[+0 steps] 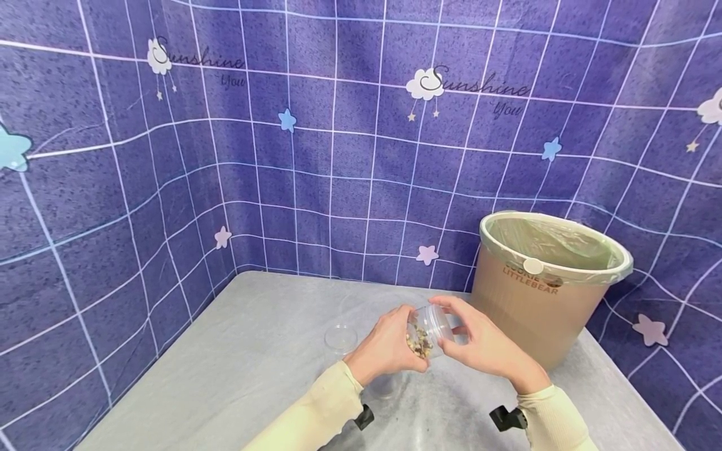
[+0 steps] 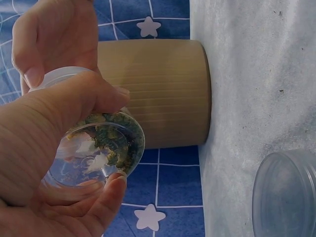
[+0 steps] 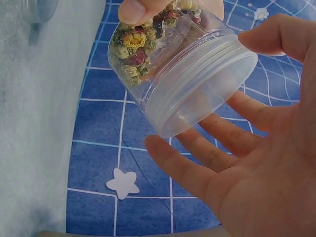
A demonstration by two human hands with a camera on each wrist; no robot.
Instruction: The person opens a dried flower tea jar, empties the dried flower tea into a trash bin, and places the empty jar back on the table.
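Observation:
A clear plastic jar [image 1: 418, 332] with dried flower buds [image 3: 132, 44], yellowish and dark red, is tilted on its side above the table. My left hand [image 1: 389, 344] grips the jar's body, thumb on one side and fingers on the other. The buds lie against the jar's lower wall and base. A translucent ribbed lid [image 3: 207, 84] covers the jar's mouth, facing my right hand [image 1: 479, 338]. In the right wrist view, that hand's thumb and fingertips are spread around the lid and hold it by its rim.
On the grey tabletop [image 1: 242, 351] lies a clear round piece [image 1: 341, 338], left of my hands. Another clear round thing [image 1: 385, 389] is partly hidden beneath my left wrist. At the right stands a beige lined bin [image 1: 530, 313]. Purple gridded cloth [image 1: 361, 156] hangs behind.

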